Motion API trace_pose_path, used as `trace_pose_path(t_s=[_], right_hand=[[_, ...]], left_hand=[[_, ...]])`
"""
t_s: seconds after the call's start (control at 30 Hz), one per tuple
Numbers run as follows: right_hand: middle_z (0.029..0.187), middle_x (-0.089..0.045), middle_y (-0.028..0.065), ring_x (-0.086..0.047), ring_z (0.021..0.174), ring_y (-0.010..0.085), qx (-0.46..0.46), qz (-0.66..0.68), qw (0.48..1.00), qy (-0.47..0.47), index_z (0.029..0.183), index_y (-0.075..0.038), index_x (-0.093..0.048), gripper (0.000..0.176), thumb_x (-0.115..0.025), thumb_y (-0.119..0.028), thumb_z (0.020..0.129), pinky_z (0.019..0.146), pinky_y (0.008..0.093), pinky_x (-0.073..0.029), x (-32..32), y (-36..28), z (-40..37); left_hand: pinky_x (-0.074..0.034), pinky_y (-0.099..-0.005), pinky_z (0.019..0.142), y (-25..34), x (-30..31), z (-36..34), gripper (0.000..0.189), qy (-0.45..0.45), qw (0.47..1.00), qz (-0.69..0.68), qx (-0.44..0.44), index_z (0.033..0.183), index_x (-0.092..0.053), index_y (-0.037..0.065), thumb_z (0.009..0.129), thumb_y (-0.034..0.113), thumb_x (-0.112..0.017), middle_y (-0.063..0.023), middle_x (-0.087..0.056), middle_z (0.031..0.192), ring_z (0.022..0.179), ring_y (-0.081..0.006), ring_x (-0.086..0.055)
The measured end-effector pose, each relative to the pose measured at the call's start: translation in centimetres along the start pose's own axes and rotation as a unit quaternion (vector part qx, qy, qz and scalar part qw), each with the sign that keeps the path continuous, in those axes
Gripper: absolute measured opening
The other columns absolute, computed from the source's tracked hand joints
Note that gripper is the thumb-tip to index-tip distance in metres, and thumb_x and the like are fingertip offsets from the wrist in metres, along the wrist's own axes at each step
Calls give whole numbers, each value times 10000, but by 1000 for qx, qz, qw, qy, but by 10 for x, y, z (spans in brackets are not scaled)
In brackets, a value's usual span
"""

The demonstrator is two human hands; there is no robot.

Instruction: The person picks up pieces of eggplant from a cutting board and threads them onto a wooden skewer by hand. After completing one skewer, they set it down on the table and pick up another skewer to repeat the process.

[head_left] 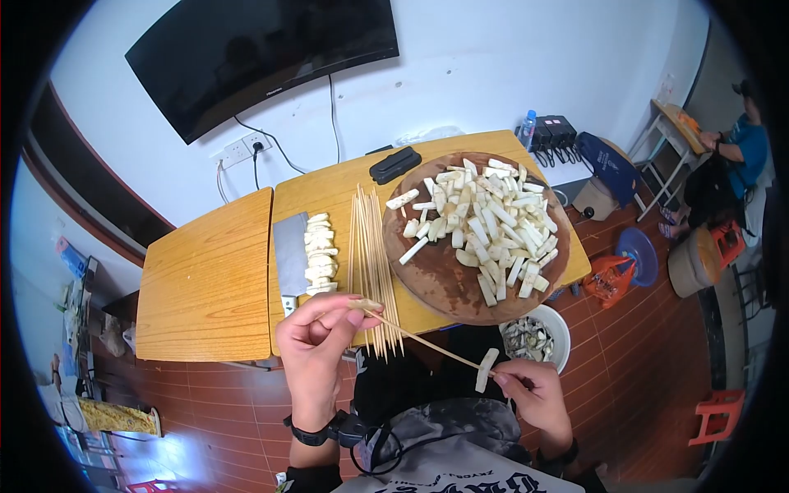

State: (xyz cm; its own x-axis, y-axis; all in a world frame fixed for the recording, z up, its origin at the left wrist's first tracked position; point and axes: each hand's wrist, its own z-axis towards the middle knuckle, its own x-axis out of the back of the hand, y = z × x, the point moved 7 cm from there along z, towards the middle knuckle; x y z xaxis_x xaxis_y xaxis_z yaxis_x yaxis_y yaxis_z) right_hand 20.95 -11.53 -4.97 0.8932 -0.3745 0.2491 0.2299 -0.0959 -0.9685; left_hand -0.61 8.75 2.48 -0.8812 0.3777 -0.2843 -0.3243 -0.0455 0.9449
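My left hand [316, 341] pinches a pale strip of what looks like peeled eggplant [366, 305] at the tip of a bamboo skewer [436, 347]. The skewer's other end is in my right hand [532, 394], whose fingers are closed around it. One more pale strip [486, 370] sits across the skewer close to my right fingers. Beyond my left hand lies a bundle of bare skewers [374, 263]. A heap of cut strips [493, 218] covers much of a round wooden board [440, 287].
A cleaver [290, 255] lies on the wooden table [205, 279], with a column of strips [320, 255] along its blade. A black case [395, 165] is behind the skewers. Below the board stands a white bowl of scraps [530, 338]. A person [744, 152] sits at far right.
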Motion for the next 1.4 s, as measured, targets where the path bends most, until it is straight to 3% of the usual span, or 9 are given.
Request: trace_pose_path(t_s=[0.43, 0.83, 1.03, 1.13, 1.33, 1.4], right_hand=[[728, -659, 68, -586, 580, 117, 0, 0, 1000, -2, 960, 15, -706, 74, -640, 3, 930, 546, 265, -446, -5, 2, 1], [686, -631, 71, -584, 554, 146, 1, -22, 1000, 16, 915, 14, -701, 80, -646, -38, 943, 535, 276, -439, -2, -6, 0], [674, -627, 72, -585, 547, 151, -2, -32, 999, 22, 907, 12, -703, 85, -649, -44, 943, 534, 277, -440, -1, -8, -1], [672, -625, 73, -587, 549, 149, -3, -26, 999, 25, 908, 12, -703, 85, -649, -44, 943, 536, 276, -442, -1, -6, -3], [682, -630, 75, -590, 554, 145, -8, -27, 999, 25, 907, 14, -700, 83, -648, -40, 943, 538, 273, -446, 0, -5, -3], [686, -631, 75, -591, 555, 144, -5, -26, 999, 31, 906, 14, -699, 83, -647, -39, 944, 536, 274, -447, 0, -6, -3]], left_hand=[[-623, -345, 831, 4, -1, -2, 158, -1, 999, 46, -27, 1082, -653, -94, 929, -98, -613, -199, -724, 985, 943, -273, -737], [-608, -318, 844, 4, -4, -5, 155, 0, 986, 133, -97, 1053, -677, -78, 910, -123, -640, -151, -683, 1013, 939, -235, -724], [-596, -276, 825, 8, -8, -7, 169, 1, 974, 193, -116, 1019, -699, -81, 878, -159, -649, -153, -671, 1029, 905, -210, -725], [-560, -249, 748, 8, -10, -9, 111, 15, 972, 200, -125, 1007, -707, -75, 899, -89, -684, -147, -685, 1000, 870, -185, -712], [-569, -262, 747, 7, -13, -12, 124, 15, 971, 198, -131, 1023, -705, -73, 904, -94, -675, -150, -674, 1017, 858, -198, -716], [-588, -271, 798, 6, -13, -13, 167, 9, 971, 202, -127, 1032, -700, -75, 885, -141, -656, -162, -669, 1044, 895, -212, -724]])
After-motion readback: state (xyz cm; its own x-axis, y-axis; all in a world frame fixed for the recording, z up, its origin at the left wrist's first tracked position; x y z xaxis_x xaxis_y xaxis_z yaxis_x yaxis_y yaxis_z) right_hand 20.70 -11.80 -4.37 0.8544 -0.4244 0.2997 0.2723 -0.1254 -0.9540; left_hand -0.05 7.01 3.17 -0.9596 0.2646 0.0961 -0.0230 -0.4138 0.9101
